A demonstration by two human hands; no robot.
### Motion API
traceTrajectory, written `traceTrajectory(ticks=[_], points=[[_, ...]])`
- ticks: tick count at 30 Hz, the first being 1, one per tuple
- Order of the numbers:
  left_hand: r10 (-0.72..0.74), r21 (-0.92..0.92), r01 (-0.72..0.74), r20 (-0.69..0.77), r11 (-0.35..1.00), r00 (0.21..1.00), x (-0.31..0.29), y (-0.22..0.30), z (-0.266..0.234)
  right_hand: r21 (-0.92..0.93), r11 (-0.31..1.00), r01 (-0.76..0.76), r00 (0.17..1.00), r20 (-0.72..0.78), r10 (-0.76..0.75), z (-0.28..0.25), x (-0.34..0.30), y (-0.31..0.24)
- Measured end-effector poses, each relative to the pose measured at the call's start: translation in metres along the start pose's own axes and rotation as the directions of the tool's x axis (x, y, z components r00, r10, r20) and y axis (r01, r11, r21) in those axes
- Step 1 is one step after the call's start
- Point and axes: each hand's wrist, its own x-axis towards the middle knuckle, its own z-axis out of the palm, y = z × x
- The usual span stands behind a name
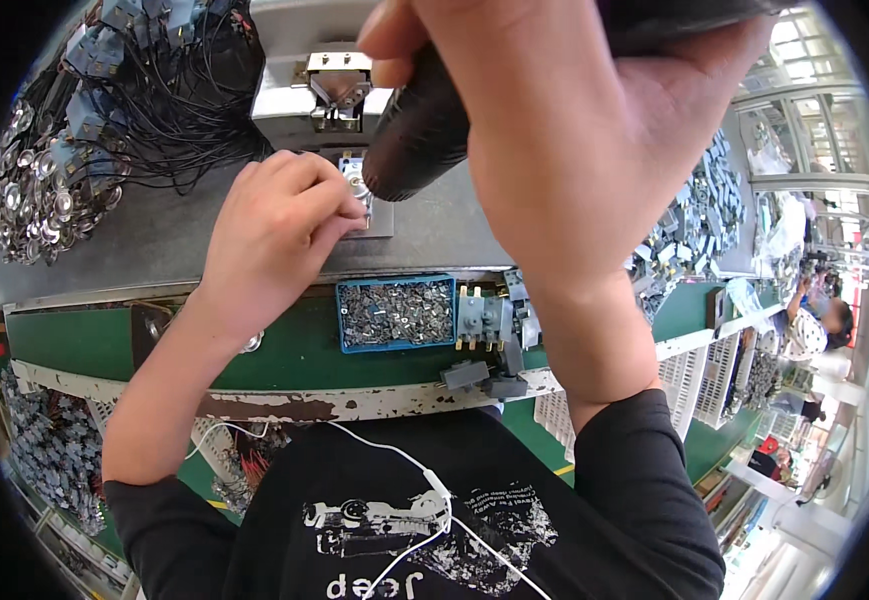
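Observation:
My right hand (564, 150) is wrapped round a black power screwdriver (419, 135), seen large and close. Its ribbed nose slants down to the left, over a small part with a round metal centre (357, 185) on a flat metal block (382, 222). At the left edge of that part, my left hand (289, 205) has its fingers closed in a pinch. What lies between those fingertips is hidden. Behind them stands a pale machine with a metal bracket (339, 90) on its front.
Near the bench edge, a blue tray (394, 350) holds many small metal pieces, with grey switch-like blocks (482, 318) beside it. Round metal discs (49, 205) and black cables (189, 110) pile up at left. More grey parts (699, 215) lie heaped at right. A person (814, 325) is farther off.

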Motion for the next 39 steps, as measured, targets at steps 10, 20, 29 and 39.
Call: traceTrajectory(ticks=[10, 20, 29, 39], points=[[-0.165, -0.051, 0.170, 0.081, 0.984, 0.983, -0.003, 0.002, 0.001, -0.092, 0.989, 0.115, 0.987, 0.126, -0.103, 0.011, 0.002, 0.013], [-0.163, -0.048, 0.167, 0.084, 0.985, 0.983, -0.004, -0.002, 0.004, -0.162, 0.954, 0.252, 0.942, 0.268, -0.203, 0.025, 0.009, 0.027], [-0.195, -0.277, 0.270, 0.269, 0.922, 0.943, -0.009, 0.001, -0.012, -0.211, 0.902, 0.377, 0.880, 0.386, -0.277, 0.028, 0.019, 0.030], [-0.222, -0.178, 0.278, 0.283, 0.944, 0.933, -0.011, -0.013, 0.007, -0.373, 0.822, 0.431, 0.834, 0.512, -0.206, 0.020, 0.017, 0.026]])
